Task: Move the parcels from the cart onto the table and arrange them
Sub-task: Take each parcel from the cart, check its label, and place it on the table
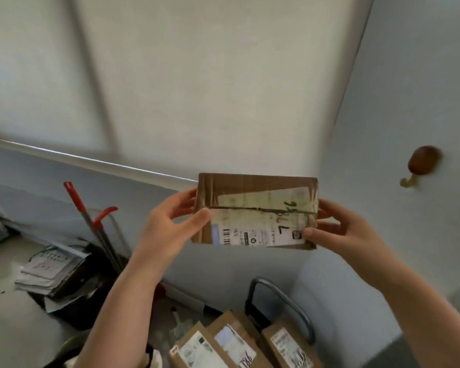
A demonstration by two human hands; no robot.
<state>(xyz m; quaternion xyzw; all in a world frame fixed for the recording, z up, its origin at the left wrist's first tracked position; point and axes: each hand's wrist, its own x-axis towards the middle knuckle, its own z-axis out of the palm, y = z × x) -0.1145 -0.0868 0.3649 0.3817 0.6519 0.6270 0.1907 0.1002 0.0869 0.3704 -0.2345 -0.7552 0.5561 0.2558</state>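
Above the handle end of the cart [250,301], we hold the box [255,192] aloft, left hand [170,229] and right hand [343,229] each pinching one end, thumbs on the label [260,235]; best keep it level and swing left toward the table [3,301], setting it by the near edge.

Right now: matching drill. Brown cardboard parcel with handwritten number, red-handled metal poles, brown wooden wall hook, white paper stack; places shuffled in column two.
A
1. brown cardboard parcel
2. red-handled metal poles
3. brown wooden wall hook
4. white paper stack
B
a. fixed on the right wall
b. gripped between left hand and right hand
c. lying on grey surface, left
d. leaning, left of the parcel
Pairs: 1-b, 2-d, 3-a, 4-c
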